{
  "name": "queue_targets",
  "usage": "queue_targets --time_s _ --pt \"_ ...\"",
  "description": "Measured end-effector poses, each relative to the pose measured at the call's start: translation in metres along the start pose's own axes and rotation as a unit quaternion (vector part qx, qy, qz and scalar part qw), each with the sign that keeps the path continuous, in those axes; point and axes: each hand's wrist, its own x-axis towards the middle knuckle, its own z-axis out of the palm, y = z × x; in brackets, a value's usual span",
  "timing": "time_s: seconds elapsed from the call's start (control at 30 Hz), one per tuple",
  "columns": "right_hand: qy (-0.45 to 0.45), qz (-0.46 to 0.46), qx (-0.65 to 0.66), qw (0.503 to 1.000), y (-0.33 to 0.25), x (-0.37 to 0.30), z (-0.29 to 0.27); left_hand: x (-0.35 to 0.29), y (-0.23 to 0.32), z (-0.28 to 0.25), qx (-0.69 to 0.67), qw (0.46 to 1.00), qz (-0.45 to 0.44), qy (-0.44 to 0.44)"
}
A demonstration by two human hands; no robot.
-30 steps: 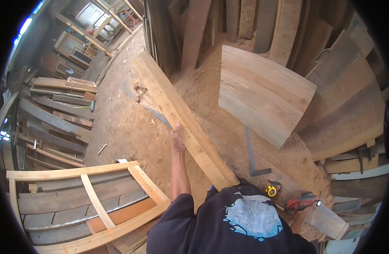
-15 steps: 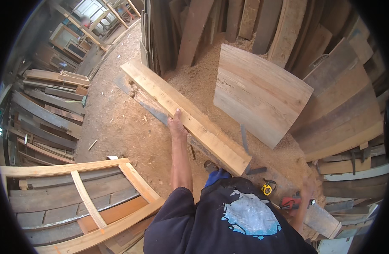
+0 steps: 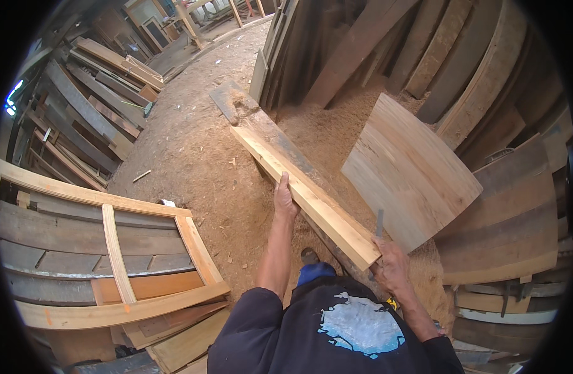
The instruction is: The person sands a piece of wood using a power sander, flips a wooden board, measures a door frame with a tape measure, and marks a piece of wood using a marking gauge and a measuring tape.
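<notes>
A long, pale wooden beam (image 3: 321,209) slants from the upper left toward my body, above a narrow worn plank bench (image 3: 277,140). My left hand (image 3: 286,198) is closed on its left edge near the middle, thumb lying on top and fingers hidden beneath. At the near end, my right hand (image 3: 391,267) is closed round the right side, its fingers partly hidden. A thin grey metal strip (image 3: 380,222) stands up just beyond that hand. Part of a yellow tape measure (image 3: 393,304) shows beside my right forearm.
A jointed wooden frame (image 3: 115,249) lies over boards at left. A wide wooden panel (image 3: 414,171) rests to the right of the bench. Tall planks (image 3: 436,53) lean at the back, and more timber (image 3: 99,93) is piled far left. Sawdust covers the floor (image 3: 193,162).
My right hand has come up from beside the red tool at lower right to the beam's near end. The beam's far end has shifted back, uncovering more of the bench. My view has turned.
</notes>
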Motion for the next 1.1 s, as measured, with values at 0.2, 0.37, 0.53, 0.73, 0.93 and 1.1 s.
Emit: queue_targets --time_s 0.2,0.37,0.53,0.73,0.93,1.1 --pt "0.04 -0.108 0.025 0.993 -0.078 0.021 -0.034 -0.064 0.004 0.06 -0.087 0.995 -0.04 -0.034" --pt "0.027 -0.16 0.051 0.985 -0.119 0.053 -0.042 -0.029 0.027 0.072 0.053 0.992 0.112 -0.033" --pt "0.043 -0.238 0.04 0.97 -0.155 0.072 -0.051 -0.013 0.063 0.067 -0.099 0.989 0.025 -0.108" --pt "0.065 -0.256 0.053 0.963 -0.164 0.079 -0.05 -0.016 0.069 0.072 -0.117 0.986 0.02 -0.12" --pt "0.071 -0.266 0.063 0.959 -0.165 0.083 -0.05 -0.015 0.072 0.07 -0.121 0.985 0.037 -0.118" --pt "0.071 -0.252 0.073 0.962 -0.164 0.084 -0.057 -0.008 0.078 0.051 -0.002 0.985 0.089 -0.146"
